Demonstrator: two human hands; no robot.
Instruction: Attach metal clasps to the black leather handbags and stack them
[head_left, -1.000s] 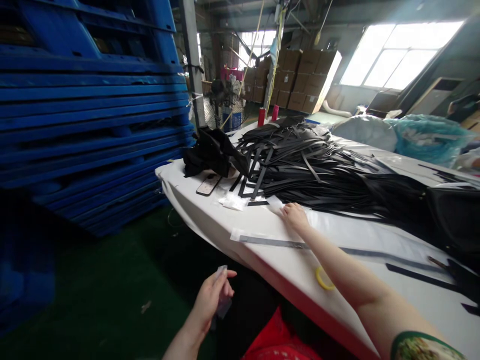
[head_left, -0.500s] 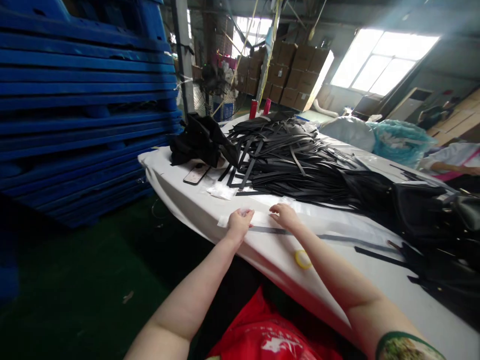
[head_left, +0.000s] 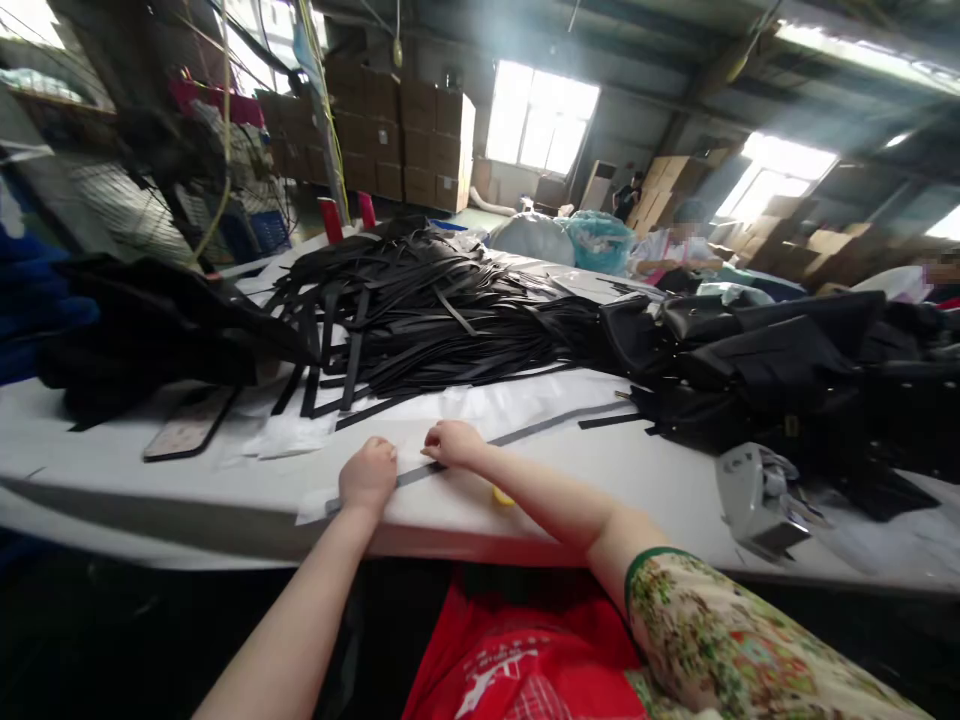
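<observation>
My left hand (head_left: 369, 476) rests at the table's near side with its fingers curled closed. Close by on the right, my right hand (head_left: 452, 443) has its thumb and fingertips drawn together in a pinch. Anything held in either hand is too small or hidden to name. Under and beside both hands runs a long dark grey strip (head_left: 540, 427), lying along pale translucent plastic film (head_left: 517, 398). Part of a yellow ring-shaped item (head_left: 502, 497) shows beneath my right forearm.
A heap of black straps (head_left: 450, 310) covers the table's middle. Black cloth (head_left: 157, 325) and a phone (head_left: 191, 425) lie left. Black bags (head_left: 780, 370) and a grey-white device (head_left: 757, 500) are on the right. Across the table sits another person (head_left: 679, 245).
The view has swung to the right, bringing the black bags and grey-white device into sight. My hands stay near the strip's left end, a little closer together.
</observation>
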